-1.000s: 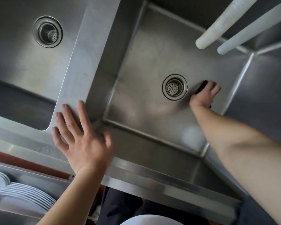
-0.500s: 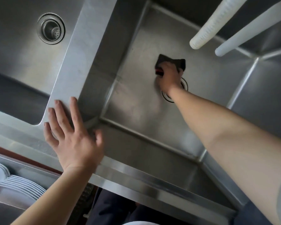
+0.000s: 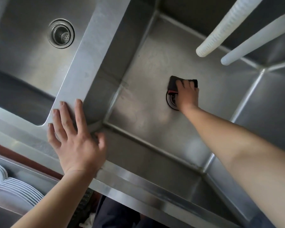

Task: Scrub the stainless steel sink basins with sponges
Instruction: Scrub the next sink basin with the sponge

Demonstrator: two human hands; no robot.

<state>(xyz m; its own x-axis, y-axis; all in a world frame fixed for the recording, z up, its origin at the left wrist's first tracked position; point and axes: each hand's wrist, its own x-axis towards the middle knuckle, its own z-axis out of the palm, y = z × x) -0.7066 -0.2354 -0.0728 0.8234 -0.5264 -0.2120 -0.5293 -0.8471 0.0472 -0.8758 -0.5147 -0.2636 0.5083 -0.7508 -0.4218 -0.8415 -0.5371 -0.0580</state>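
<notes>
Head view: within the last second the right hand (image 3: pixel 187 94) has carried the dark sponge (image 3: pixel 173 83) from the right of the drain (image 3: pixel 171 100) across to its far side, so the scrubbing seems to be working round the floor of the right basin (image 3: pixel 138 99). Its fingers curl over the sponge, pressing it down. The left hand (image 3: pixel 76 139) lies flat, fingers spread, holding nothing, on the divider (image 3: pixel 95 46) between basins.
</notes>
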